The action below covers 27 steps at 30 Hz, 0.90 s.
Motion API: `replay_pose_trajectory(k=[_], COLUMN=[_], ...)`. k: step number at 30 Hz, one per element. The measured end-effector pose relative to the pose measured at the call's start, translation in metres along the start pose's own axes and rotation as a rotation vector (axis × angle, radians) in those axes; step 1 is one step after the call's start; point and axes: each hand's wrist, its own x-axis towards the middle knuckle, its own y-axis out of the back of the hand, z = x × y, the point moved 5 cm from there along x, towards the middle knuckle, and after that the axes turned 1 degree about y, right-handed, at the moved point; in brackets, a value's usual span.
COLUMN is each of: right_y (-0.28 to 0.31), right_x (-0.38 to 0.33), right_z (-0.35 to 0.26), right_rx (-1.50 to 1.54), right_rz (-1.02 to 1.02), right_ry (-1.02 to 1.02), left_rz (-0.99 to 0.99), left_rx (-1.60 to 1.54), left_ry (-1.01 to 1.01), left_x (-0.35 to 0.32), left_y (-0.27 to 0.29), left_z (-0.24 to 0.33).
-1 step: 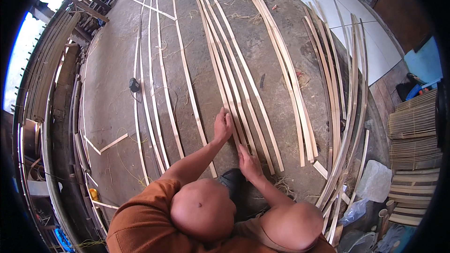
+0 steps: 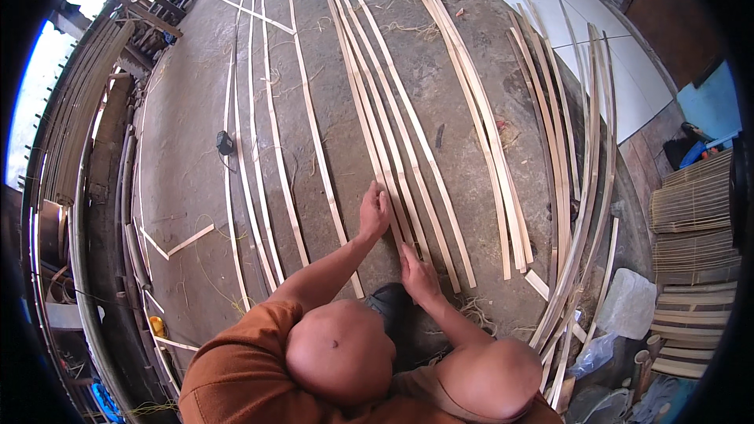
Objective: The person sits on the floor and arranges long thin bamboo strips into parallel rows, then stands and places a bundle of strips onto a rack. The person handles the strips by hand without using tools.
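Long, thin, pale strips that look like bamboo lie lengthwise on the concrete floor in front of me. My left hand (image 2: 375, 212) is closed at the left side of the middle group, its fingertips on a strip (image 2: 395, 216). Closer to my knees, my right hand (image 2: 419, 273) pinches what looks like the near end of that same strip; the fingers partly hide it. Just right of the hands lie more strips of this group, the outermost strip (image 2: 425, 149) a little apart. Left of my left hand runs a separate single strip (image 2: 318, 149).
A tighter bundle of strips (image 2: 471, 82) lies to the right, with curved strips (image 2: 601, 110) beyond it. A small black box (image 2: 225, 142) rests among the left strips. Slatted mats (image 2: 691, 196) and a whitish block (image 2: 627, 302) are at the right edge. Poles line the left.
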Motion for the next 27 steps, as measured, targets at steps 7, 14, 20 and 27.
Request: replay_pose_trajectory(k=[7,14,20,27], right_y=[0.000,-0.004,0.030,0.174], right_x=[0.006,0.010,0.011,0.010], right_z=[-0.004,0.007,0.021,0.090], right_rx=[-0.013,-0.206,-0.181,-0.412], right_rz=[-0.013,-0.157,-0.119,0.297], right_ry=[-0.074,-0.123,-0.076,-0.340], left_rz=[-0.116,-0.238,-0.202,-0.291], left_rx=[0.040,0.080,0.523,0.690], left_ry=[0.011,-0.002,-0.413,-0.144], left_x=[0.009,0.019,0.009,-0.008], left_y=[0.005,0.002,-0.023,-0.034], left_z=[0.013,0.008,0.005,0.032])
